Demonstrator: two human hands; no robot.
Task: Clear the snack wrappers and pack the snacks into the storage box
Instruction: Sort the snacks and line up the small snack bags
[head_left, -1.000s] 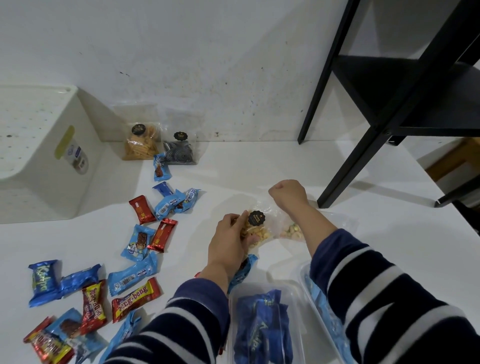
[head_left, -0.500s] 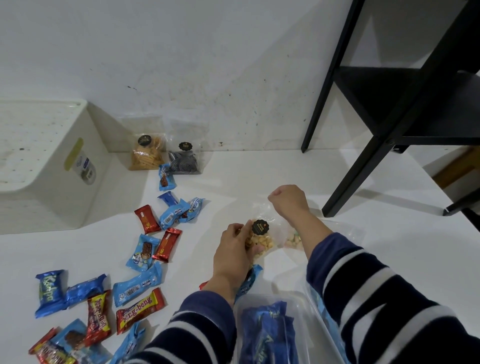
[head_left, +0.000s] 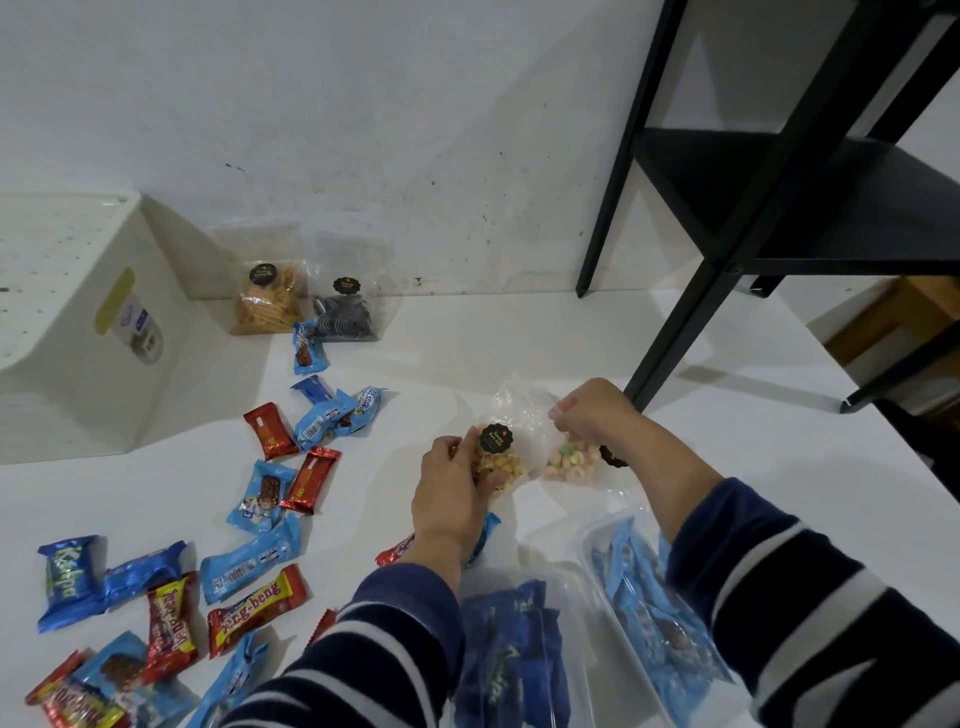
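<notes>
hands mid-table: left hand (head_left: 453, 498) fingers curled round a clear bag of yellow snacks (head_left: 500, 457), right hand (head_left: 592, 415) pinching the top of a second clear bag of pastel snacks (head_left: 563, 464) just beside it. two clear boxes near the bottom edge: one (head_left: 524, 644) holds dark blue packs, the other (head_left: 660, 623) light blue packs. loose wrapped bars (head_left: 254, 569) scattered on the white table (head_left: 519, 343) to the left, white bin (head_left: 78, 322) upside down far left.

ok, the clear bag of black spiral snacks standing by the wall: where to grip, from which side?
Pinch the empty clear top flap of the spiral snack bag from above. The bag stands upright against the wall, contents settled low, so the flap is flat and free. The yellow stick snack bag crowds its left side and a blue wrapper lies in front.
</notes>
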